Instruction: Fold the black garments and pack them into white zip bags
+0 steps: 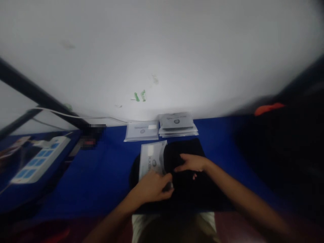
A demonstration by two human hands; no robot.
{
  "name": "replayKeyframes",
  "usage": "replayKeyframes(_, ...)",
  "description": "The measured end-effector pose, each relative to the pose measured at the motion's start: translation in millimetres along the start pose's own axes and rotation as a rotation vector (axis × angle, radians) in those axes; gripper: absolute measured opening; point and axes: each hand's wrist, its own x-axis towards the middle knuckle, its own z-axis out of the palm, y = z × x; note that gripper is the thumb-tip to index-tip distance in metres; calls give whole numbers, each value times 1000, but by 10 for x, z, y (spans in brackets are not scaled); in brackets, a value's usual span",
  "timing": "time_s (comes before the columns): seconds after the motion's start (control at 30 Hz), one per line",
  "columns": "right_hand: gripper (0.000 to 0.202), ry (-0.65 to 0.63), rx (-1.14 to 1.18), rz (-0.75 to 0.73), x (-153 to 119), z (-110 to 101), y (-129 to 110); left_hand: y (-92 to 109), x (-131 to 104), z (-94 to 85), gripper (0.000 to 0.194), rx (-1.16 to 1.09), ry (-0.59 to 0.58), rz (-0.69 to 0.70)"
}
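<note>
Looks like some small packing workshop tbh: printed plastic bags (149, 157) and folded black fabric (186, 145) on a blue-topped table (101, 179), chunky power strip (42, 160) off left, plain scuffed wall (202, 67) behind.

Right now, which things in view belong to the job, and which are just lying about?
Likely in the job:
black item, under right hand
printed bag, at left hand
similar bags near the wall

Likely just lying about:
power strip
white cable
orange object
</note>
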Motion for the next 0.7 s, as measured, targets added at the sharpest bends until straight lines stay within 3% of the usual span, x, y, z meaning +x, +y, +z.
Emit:
replayKeyframes(0.23, 40, 97, 259, -81, 129, 125, 36, 74, 20, 4, 23, 57, -21, 45)
replayKeyframes(0.57, 28, 231, 600, -224, 192, 292, -48, 131, 71, 71, 27, 121, 103, 99)
replayKeyframes(0.7, 23, 248, 707, -184, 152, 271, -77, 135, 86, 94, 30, 96, 138, 120)
